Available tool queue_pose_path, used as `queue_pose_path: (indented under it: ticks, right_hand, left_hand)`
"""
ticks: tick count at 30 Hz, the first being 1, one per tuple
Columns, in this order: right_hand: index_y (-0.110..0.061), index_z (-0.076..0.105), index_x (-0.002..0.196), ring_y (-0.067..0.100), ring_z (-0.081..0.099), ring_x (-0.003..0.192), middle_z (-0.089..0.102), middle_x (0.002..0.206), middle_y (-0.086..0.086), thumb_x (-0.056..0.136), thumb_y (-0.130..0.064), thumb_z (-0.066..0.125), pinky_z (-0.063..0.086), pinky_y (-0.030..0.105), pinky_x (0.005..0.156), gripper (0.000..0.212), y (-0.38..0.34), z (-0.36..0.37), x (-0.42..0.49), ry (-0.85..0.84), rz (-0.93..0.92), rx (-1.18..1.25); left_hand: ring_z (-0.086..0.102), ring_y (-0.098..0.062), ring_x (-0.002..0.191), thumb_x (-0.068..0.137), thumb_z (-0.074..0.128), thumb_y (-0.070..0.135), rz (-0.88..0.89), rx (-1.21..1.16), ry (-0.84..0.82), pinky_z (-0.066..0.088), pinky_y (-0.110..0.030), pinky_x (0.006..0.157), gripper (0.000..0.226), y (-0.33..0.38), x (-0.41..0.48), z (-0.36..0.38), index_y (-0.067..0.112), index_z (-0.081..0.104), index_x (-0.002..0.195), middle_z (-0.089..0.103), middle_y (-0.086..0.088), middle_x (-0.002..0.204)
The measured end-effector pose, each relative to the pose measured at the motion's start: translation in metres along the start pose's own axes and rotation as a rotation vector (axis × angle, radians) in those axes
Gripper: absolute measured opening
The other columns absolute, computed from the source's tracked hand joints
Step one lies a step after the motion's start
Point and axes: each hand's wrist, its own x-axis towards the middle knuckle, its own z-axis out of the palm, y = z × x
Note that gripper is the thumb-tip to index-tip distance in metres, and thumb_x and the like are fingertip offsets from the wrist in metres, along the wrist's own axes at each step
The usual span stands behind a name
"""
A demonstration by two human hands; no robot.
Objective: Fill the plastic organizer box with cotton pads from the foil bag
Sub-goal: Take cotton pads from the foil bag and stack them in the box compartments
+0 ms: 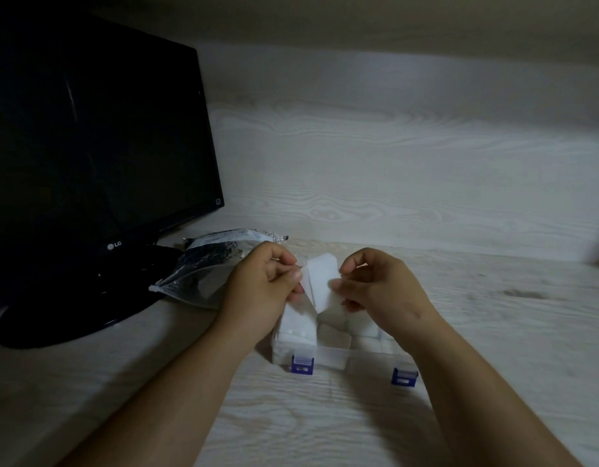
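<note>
Both hands up over the box, sharing a small stack of white cotton pads [320, 281]. Left hand [267, 284] pinches the stack's left edge btwn thumb & curled fingers; right hand [375, 284] pinches the right edge the same way, fingers closed in tight. Pads held just above the clear plastic organizer box [332, 357], which sits open on the pale wood-grain desk [493, 332] directly under the hands. Box has 2 blue latches [302, 364] on its near wall, one left, one right. Compartments inside already hold white pads – left one & middle ones look filled; far right corner hard to read thru the clear plastic. Foil bag [203, 271] lies on its side to the left of the box, behind the left hand, silver w/ a clear mouth end facing the near-left, partly resting on the monitor base. Black LG monitor [96, 129] stands at left, screen dark. Scene is dim overall.
</note>
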Motion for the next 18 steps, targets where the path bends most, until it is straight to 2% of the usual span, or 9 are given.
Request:
queue_pose_path:
  ticks: [5, 10, 15, 18]
  right_hand:
    - [-0.014, 0.068, 0.105, 0.021, 0.066, 0.068, 0.073, 0.085, 0.014, 0.083, -0.008, 0.074, 0.059, 0.035, 0.071, 0.024, -0.0001, -0.0003, 0.0010, -0.020, 0.033, 0.056]
    - [-0.013, 0.070, 0.103, 0.014, 0.063, 0.066, 0.073, 0.087, 0.013, 0.086, -0.009, 0.071, 0.056, 0.028, 0.067, 0.017, -0.0001, 0.0025, -0.0011, -0.103, 0.034, -0.006]
    - [-0.010, 0.069, 0.095, 0.018, 0.065, 0.069, 0.073, 0.087, 0.013, 0.087, -0.004, 0.066, 0.058, 0.033, 0.070, 0.011, 0.0002, 0.0017, -0.0011, -0.096, 0.055, -0.009]
    - [-0.009, 0.069, 0.095, 0.016, 0.064, 0.067, 0.072, 0.086, 0.013, 0.087, -0.003, 0.066, 0.058, 0.030, 0.067, 0.010, -0.0003, 0.0006, -0.0016, -0.095, 0.051, 0.005]
  left_hand:
    - [0.067, -0.012, 0.060, 0.087, 0.060, -0.009, -0.023, -0.062, 0.003, 0.051, -0.018, 0.056, 0.020, 0.0024, -0.0005, -0.0003, 0.011, 0.056, 0.084, 0.067, -0.014, 0.075]
    - [0.065, -0.010, 0.058, 0.088, 0.062, -0.005, -0.022, -0.021, -0.002, 0.050, -0.015, 0.054, 0.014, 0.0060, -0.0020, -0.0005, 0.009, 0.058, 0.087, 0.068, -0.010, 0.074]
    - [0.067, -0.016, 0.063, 0.090, 0.061, 0.001, -0.051, -0.051, -0.004, 0.052, -0.021, 0.057, 0.009, 0.0068, -0.0025, -0.0008, 0.010, 0.060, 0.088, 0.070, -0.008, 0.072]
    - [0.067, -0.013, 0.060, 0.089, 0.063, 0.001, -0.051, -0.018, -0.011, 0.051, -0.019, 0.056, 0.011, 0.0073, -0.0031, -0.0020, 0.011, 0.061, 0.088, 0.070, -0.005, 0.070]
